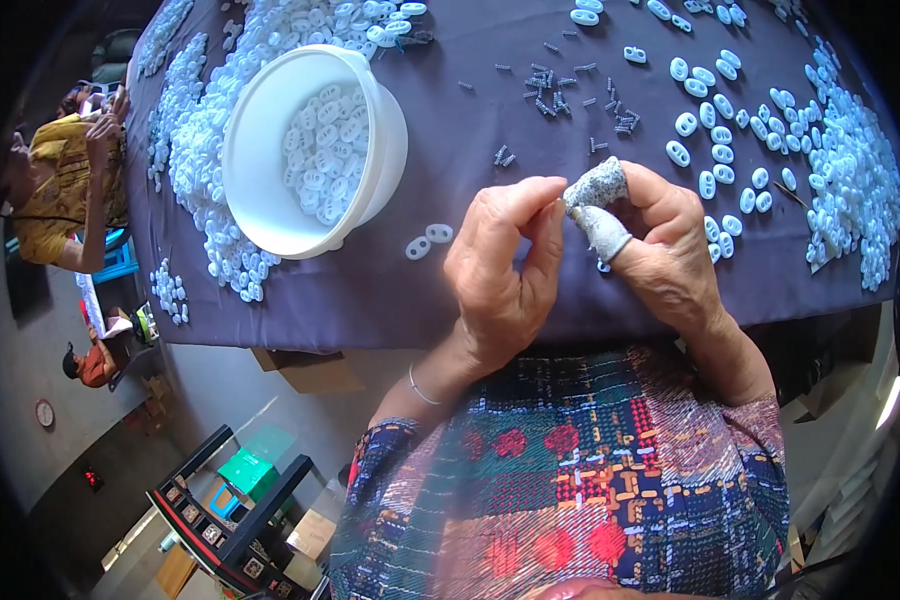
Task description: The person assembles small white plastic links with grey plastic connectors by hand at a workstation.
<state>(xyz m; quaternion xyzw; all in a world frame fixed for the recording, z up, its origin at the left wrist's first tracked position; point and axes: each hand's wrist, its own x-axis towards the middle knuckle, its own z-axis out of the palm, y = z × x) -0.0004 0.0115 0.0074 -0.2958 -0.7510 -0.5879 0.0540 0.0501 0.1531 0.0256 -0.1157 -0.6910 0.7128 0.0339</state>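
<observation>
The counter [440, 150], under a dark cloth, runs ahead of the person and to both sides. The white tub [260, 150], partly filled with white pieces, leans its open mouth to the left, well apart from the left hand [500, 260]. That hand and the right hand [670, 255] meet tip to tip above the near part of the counter. On each, thumb and forefinger bend almost together; whatever is pinched there is too small to tell. Gray covers [600, 183] wrap the right thumb and forefinger.

Two oval white pieces [438, 233] lie just left of the left hand, one with its long axis about side to side, the other slanted. Loose ones spread beyond the right hand, to its right.

Smallest are the springs [545, 85], scattered straight ahead of the joined fingertips, axes pointing every way. The closest few lie just past the right forefinger, so the right hand is nearer them.
</observation>
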